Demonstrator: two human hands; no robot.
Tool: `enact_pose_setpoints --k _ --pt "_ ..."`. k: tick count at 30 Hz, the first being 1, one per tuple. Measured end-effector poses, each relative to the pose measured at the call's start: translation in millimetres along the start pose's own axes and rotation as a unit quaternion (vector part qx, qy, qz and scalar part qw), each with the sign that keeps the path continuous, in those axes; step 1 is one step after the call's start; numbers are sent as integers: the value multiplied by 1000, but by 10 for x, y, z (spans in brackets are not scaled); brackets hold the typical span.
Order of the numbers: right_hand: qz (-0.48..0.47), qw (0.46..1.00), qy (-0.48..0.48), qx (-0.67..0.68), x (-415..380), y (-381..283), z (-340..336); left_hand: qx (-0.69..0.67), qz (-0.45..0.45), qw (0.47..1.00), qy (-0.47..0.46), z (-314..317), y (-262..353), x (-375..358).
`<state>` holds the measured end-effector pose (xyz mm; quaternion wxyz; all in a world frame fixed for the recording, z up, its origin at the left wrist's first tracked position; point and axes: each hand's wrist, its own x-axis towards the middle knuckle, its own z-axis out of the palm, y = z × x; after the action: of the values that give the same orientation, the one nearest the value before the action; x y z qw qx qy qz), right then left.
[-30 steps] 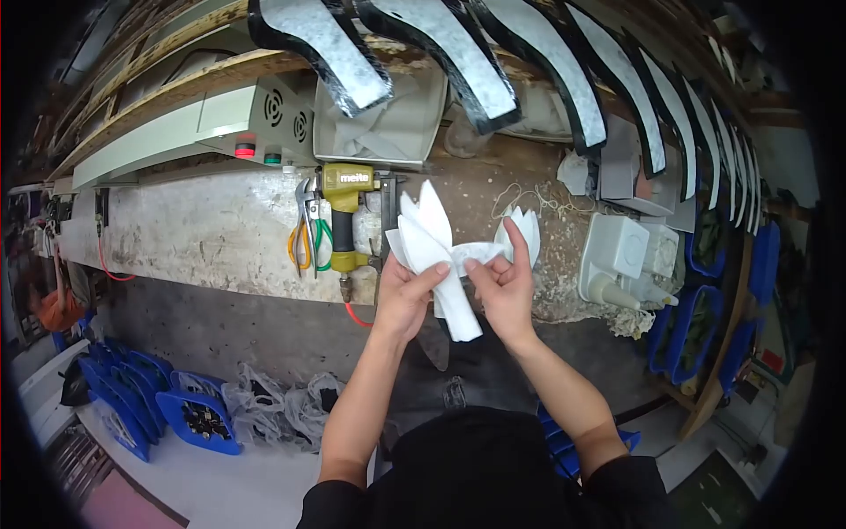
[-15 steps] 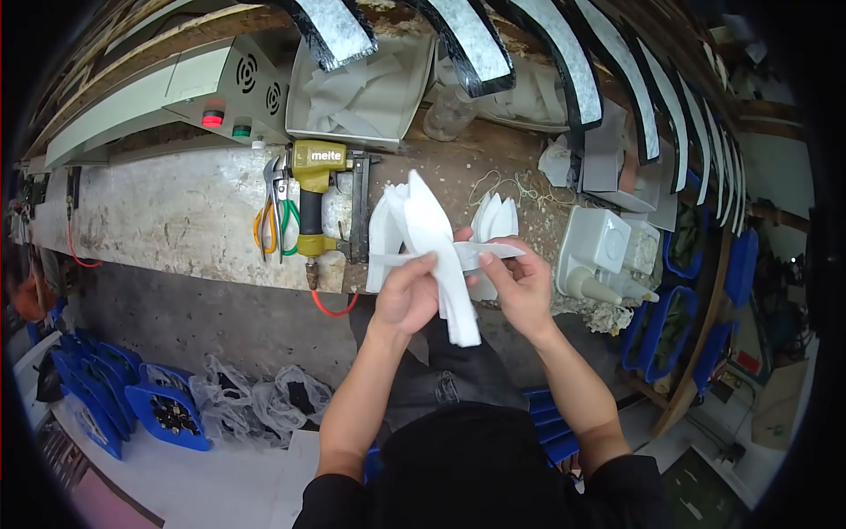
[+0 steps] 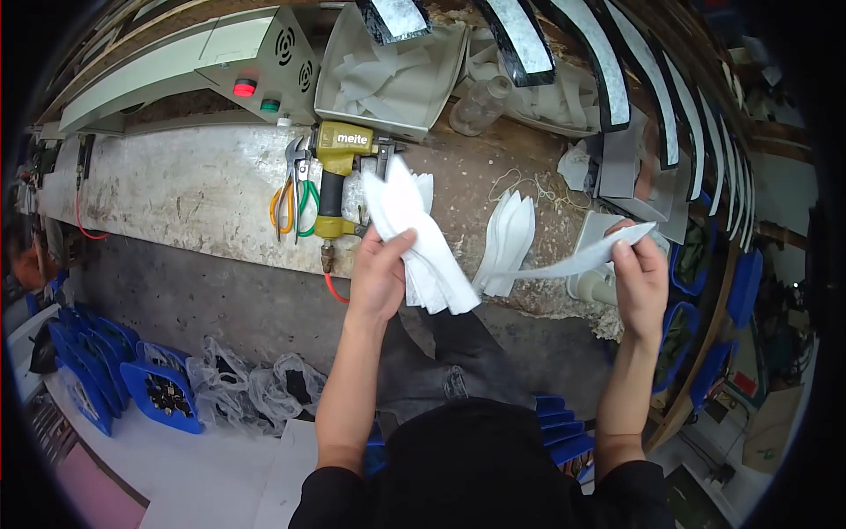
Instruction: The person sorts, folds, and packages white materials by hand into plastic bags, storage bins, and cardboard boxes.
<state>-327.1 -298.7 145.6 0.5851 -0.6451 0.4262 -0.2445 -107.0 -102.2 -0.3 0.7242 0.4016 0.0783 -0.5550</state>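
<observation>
Left hand (image 3: 381,275) grips bunch of white pieces (image 3: 414,238) above table (image 3: 194,194) edge. Right hand (image 3: 641,278) pinches one long white strip (image 3: 573,260), pulled out sideways. Small white pile (image 3: 507,242) lies on table. Bunch in hand looks big; many likely left.

Left hand (image 3: 381,278) grips a fanned stack of white pointed fabric pieces (image 3: 414,238) over the worn wooden bench edge (image 3: 194,189), right hand (image 3: 641,278) pinches one long white strip (image 3: 577,258) out to the side, w/ a yellow pneumatic stapler (image 3: 339,181) and orange-handled pliers (image 3: 286,198) just behind.
</observation>
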Motion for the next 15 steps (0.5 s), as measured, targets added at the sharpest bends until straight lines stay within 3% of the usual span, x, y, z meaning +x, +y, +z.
enact_pose_setpoints --k 1,3,6,11,15 --pt "-5 998 -49 27 71 -95 -32 54 -16 998 5 17 -1 -7" --pt "67 976 -200 -51 206 -273 30 70 -38 997 -24 95 -36 -57" --pt "97 943 -301 -101 410 7 322 125 -88 983 -104 209 -104 -108" --pt "60 951 -253 -167 307 479 690 -11 -121 984 -128 250 -219 -165" --pt "-37 954 -209 -210 202 588 816 27 -123 981 -147 171 -224 -186"
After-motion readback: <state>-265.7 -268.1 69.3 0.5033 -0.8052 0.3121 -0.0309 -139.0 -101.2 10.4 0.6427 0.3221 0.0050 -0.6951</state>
